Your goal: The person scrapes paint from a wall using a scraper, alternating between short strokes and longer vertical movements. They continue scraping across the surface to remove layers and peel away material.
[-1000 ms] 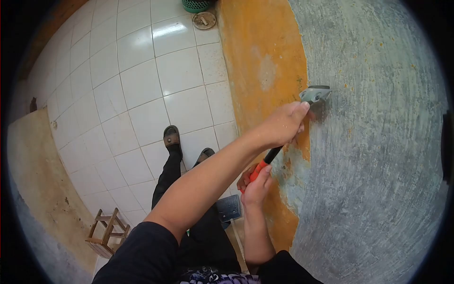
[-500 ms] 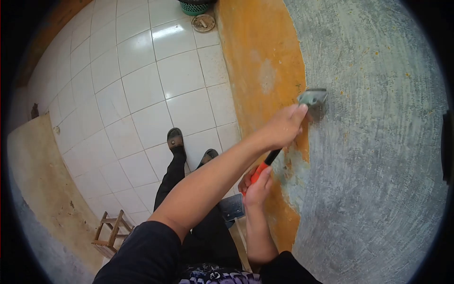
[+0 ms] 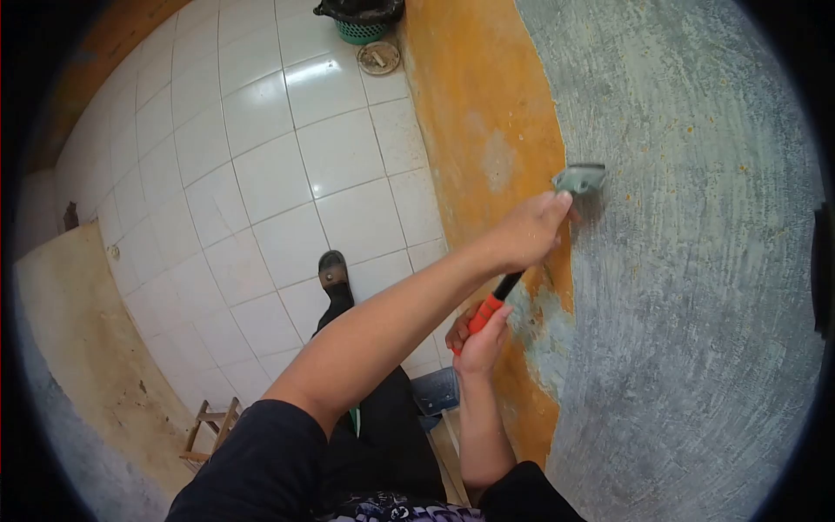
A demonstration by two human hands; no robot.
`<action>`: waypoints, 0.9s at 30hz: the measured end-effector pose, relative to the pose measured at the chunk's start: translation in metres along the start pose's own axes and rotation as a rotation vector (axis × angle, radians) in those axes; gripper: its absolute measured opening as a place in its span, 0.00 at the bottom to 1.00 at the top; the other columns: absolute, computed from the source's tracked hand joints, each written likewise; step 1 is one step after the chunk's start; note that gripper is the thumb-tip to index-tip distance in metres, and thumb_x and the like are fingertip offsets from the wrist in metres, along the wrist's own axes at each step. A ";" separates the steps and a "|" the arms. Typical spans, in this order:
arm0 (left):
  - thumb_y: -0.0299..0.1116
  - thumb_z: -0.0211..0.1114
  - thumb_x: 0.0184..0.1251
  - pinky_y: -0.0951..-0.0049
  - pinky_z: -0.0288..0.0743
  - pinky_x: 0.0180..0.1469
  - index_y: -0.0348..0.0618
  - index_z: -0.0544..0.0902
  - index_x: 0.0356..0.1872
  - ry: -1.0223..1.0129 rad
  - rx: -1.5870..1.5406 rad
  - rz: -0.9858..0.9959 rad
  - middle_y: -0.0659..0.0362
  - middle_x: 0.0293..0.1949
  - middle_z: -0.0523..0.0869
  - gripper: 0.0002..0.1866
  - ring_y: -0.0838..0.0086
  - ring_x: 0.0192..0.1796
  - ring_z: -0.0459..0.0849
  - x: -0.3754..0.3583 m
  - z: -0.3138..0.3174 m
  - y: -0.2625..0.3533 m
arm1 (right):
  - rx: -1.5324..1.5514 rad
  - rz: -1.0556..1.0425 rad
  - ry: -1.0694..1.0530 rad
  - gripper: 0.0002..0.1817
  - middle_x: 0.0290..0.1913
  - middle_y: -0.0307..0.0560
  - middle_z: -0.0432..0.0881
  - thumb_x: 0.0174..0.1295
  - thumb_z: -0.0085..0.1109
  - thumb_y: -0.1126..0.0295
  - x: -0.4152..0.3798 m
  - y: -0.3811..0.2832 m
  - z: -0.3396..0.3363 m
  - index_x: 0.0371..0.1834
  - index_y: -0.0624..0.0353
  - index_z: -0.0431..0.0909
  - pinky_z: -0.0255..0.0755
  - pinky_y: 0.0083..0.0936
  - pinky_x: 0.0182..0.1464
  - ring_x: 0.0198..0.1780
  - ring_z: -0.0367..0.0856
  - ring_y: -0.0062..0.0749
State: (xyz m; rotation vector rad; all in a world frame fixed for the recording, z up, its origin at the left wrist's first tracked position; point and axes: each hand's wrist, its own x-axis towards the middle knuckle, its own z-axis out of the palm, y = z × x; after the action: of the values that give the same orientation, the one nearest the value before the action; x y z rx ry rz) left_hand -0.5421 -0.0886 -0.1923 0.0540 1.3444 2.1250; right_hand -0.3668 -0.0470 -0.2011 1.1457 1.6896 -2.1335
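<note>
A long-handled scraper (image 3: 580, 179) with a grey-green head lies against the wall, by the border between orange paint and bare grey. My left hand (image 3: 537, 231) is closed round its shaft just below the head. Lower down, my right hand (image 3: 481, 345) wraps the red grip (image 3: 486, 314) at the handle's end. Between the two hands a short piece of black shaft (image 3: 508, 284) shows. The orange paint (image 3: 487, 113) has a ragged edge, and the grey wall (image 3: 687, 261) is covered in scratch marks.
White floor tiles (image 3: 261, 200) stretch to the left. A green basket with a black liner (image 3: 361, 26) and a round dirty lid (image 3: 378, 58) stand at the wall's foot. A wooden stool (image 3: 209, 431) is at lower left; a dark dustpan-like object (image 3: 435, 391) lies near my leg.
Both hands keep their hold. The scraper head has slid a little farther up the wall along the paint border. My view has shifted slightly, and one sandal is now hidden behind my arm.
</note>
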 end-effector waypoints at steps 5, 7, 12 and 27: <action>0.60 0.33 0.80 0.73 0.69 0.26 0.40 0.74 0.49 -0.023 -0.020 -0.030 0.64 0.22 0.68 0.32 0.78 0.22 0.68 -0.003 0.003 -0.003 | -0.027 0.017 0.046 0.33 0.13 0.36 0.59 0.73 0.31 0.33 -0.008 0.000 0.002 0.29 0.54 0.65 0.54 0.22 0.13 0.10 0.56 0.22; 0.59 0.33 0.80 0.74 0.69 0.26 0.40 0.74 0.49 -0.027 -0.050 -0.054 0.64 0.22 0.68 0.31 0.79 0.22 0.68 0.007 -0.007 0.006 | -0.037 0.005 0.030 0.33 0.13 0.36 0.60 0.73 0.32 0.33 0.001 -0.009 0.009 0.29 0.53 0.65 0.54 0.22 0.13 0.10 0.56 0.22; 0.58 0.33 0.81 0.74 0.68 0.26 0.41 0.73 0.47 -0.066 -0.107 -0.089 0.64 0.22 0.68 0.30 0.78 0.21 0.67 -0.001 -0.001 -0.004 | -0.048 0.028 0.060 0.33 0.12 0.35 0.60 0.73 0.33 0.34 -0.001 0.004 -0.014 0.29 0.54 0.66 0.53 0.20 0.12 0.10 0.57 0.21; 0.56 0.33 0.81 0.74 0.69 0.27 0.41 0.71 0.44 -0.086 -0.083 -0.215 0.64 0.21 0.68 0.28 0.79 0.20 0.68 -0.013 -0.007 0.022 | 0.006 0.113 0.122 0.33 0.13 0.36 0.60 0.74 0.31 0.35 -0.022 -0.008 0.024 0.28 0.55 0.65 0.55 0.22 0.13 0.10 0.57 0.22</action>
State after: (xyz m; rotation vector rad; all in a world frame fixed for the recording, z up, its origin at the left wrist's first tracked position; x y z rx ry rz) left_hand -0.5447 -0.1069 -0.1737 -0.0314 1.1563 1.9726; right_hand -0.3668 -0.0724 -0.1791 1.3639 1.6259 -2.0407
